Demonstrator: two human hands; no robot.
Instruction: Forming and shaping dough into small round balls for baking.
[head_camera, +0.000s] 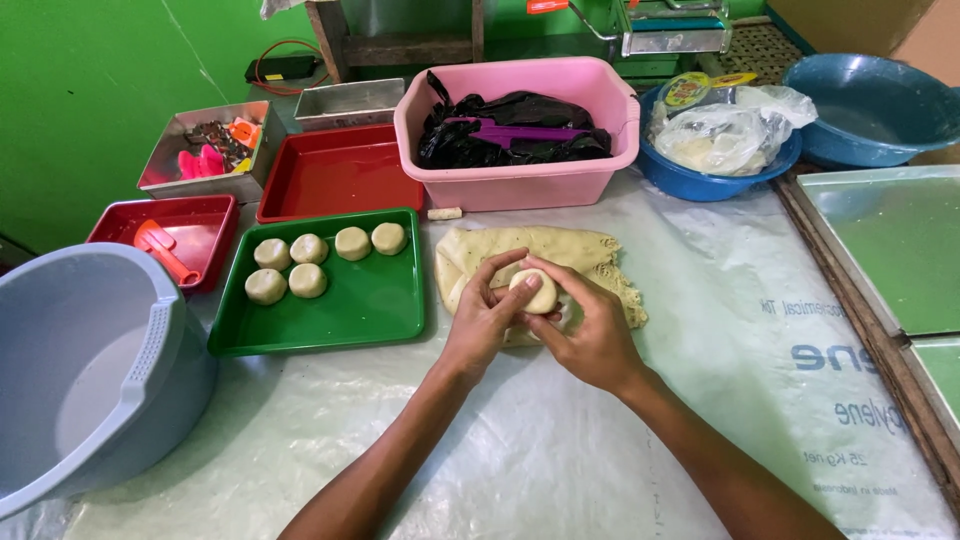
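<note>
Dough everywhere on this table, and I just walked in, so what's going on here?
A person holds a small round dough piece between both hands, the left hand cupping it from the side and the right hand from below and behind. Under the hands lies a flattened dough sheet on the plastic-covered table. To the left, a green tray holds six similar rounds. Red trays, a pink tub and blue bowls stand farther back.

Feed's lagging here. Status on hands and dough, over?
Left hand and right hand cupped around one dough piece. Dough sheet beneath. Six pieces on green tray. Nothing obstructing.
</note>
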